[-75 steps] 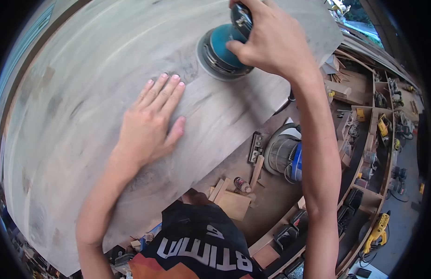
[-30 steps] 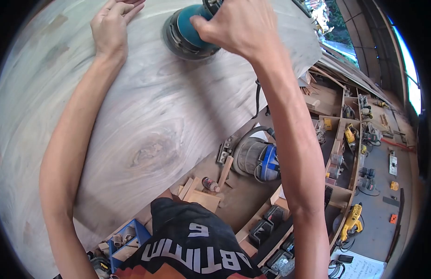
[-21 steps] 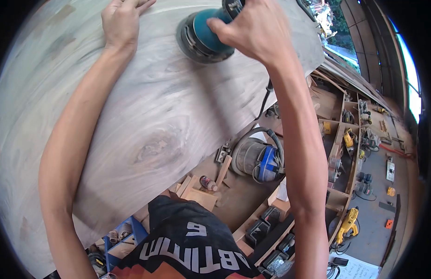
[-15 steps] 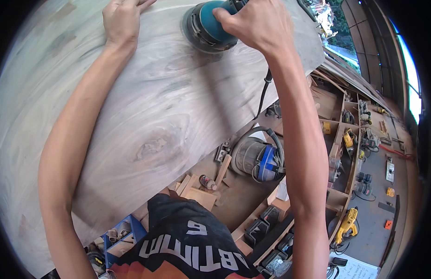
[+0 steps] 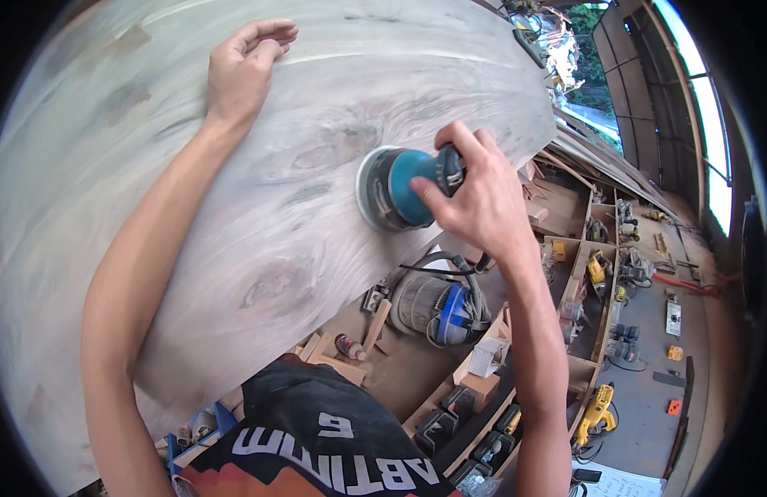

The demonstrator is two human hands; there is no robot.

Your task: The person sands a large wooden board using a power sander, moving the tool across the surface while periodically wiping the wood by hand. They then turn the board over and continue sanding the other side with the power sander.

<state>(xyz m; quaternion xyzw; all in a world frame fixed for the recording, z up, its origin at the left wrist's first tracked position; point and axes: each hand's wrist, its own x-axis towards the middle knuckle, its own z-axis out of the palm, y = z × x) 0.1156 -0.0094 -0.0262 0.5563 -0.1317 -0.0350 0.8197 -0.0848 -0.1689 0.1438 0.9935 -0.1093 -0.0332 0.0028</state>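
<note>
A teal and black orbital sander point(image 5: 412, 186) sits with its round pad against the pale, grained wooden slab point(image 5: 234, 207), near the slab's right edge. My right hand point(image 5: 483, 195) is wrapped over the sander's top. Farther up the slab, my left hand point(image 5: 241, 79) rests on its side on the wood, fingers loosely extended and nothing in them. A dark knot point(image 5: 276, 286) marks the wood between my left forearm and the near edge. Part of the slab is hidden under the sander and my left arm.
Below the slab's right edge stands a shop vacuum point(image 5: 441, 306) with a hose. Wood offcuts and a small bottle point(image 5: 349, 346) lie nearby. To the right are wooden compartments with power tools, including a yellow tool point(image 5: 597, 412). A blue bin point(image 5: 197, 435) is beneath the slab.
The sander and my right hand have come nearer to my body, down along the slab. My left hand also appears lower and slightly right, while the whole view has shifted somewhat.
</note>
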